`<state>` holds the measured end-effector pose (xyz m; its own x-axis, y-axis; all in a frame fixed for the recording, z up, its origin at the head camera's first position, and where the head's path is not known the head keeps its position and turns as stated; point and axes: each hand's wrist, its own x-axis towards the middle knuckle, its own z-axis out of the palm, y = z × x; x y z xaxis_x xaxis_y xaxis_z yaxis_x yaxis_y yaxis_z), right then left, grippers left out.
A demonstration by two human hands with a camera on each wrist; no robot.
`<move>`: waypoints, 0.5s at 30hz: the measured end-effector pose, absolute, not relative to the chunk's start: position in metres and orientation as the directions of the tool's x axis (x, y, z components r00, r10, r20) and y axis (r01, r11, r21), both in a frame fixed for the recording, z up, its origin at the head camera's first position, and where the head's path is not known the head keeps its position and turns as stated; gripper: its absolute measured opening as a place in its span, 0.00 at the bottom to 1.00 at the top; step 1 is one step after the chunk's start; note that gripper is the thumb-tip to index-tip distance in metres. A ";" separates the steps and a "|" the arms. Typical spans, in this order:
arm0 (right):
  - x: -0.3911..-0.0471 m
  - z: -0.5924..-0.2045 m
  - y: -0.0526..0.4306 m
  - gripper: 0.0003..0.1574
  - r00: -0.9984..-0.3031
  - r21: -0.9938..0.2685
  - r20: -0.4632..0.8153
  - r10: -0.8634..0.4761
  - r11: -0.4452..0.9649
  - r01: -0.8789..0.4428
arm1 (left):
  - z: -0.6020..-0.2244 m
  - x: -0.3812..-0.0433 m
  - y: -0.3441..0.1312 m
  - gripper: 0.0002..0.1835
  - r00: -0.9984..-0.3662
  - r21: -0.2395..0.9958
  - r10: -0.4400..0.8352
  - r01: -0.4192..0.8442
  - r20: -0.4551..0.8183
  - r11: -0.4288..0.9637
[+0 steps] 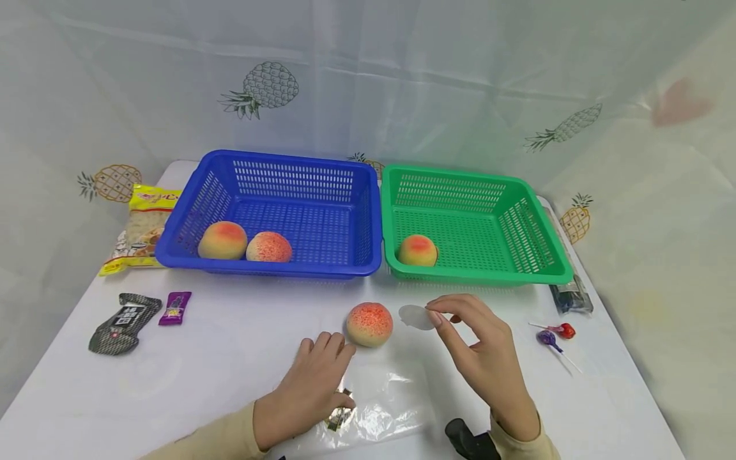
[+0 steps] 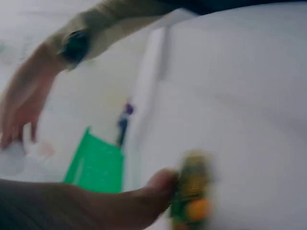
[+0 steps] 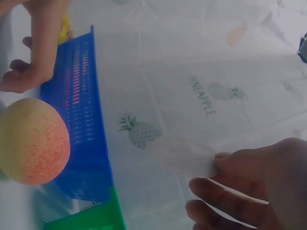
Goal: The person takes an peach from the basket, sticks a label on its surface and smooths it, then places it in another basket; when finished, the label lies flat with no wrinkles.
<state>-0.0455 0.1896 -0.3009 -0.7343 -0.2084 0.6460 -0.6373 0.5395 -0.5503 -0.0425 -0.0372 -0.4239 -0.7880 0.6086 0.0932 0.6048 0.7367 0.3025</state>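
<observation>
My right hand (image 1: 483, 358) pinches a thin, translucent oval piece (image 1: 415, 317) between thumb and fingertips, held above the table. In the right wrist view the same oval piece (image 3: 180, 154) looks pale and see-through. My left hand (image 1: 313, 383) reaches low over the table with relaxed fingers, its fingertips right beside a red-speckled peach (image 1: 370, 324). A clear plastic sheet (image 1: 397, 402) lies beneath and to the right of that hand. Close by the left thumb is a small gold-and-green wrapped item (image 1: 339, 412), blurred in the left wrist view.
A blue basket (image 1: 293, 160) with two peaches and a green basket (image 1: 477, 276) with one stand at the back. At left are a yellow food bag (image 1: 146, 223), a dark packet (image 1: 123, 326) and a purple candy (image 1: 175, 308). Two lollipops (image 1: 554, 337) and a dark package (image 1: 572, 297) lie right.
</observation>
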 end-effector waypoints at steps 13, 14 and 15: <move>-0.053 -0.321 0.195 0.16 -0.773 -0.580 0.604 -0.197 0.556 -0.595 | -0.408 -0.107 -0.028 0.34 -0.720 0.634 0.681 0.590 0.134 0.499; -0.055 -0.325 0.197 0.16 -0.775 -0.579 0.600 -0.198 0.561 -0.592 | -0.411 -0.111 -0.026 0.35 -0.698 0.647 0.710 0.586 0.096 0.488; -0.056 -0.328 0.198 0.16 -0.777 -0.577 0.597 -0.200 0.565 -0.590 | -0.413 -0.115 -0.024 0.35 -0.679 0.656 0.731 0.582 0.067 0.481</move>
<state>-0.0563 0.1984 -0.3285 -0.7767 -0.1999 0.5974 -0.5895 0.5648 -0.5774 -0.1147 -0.0235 -0.4129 -0.6792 0.7308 0.0672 0.5821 0.4807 0.6558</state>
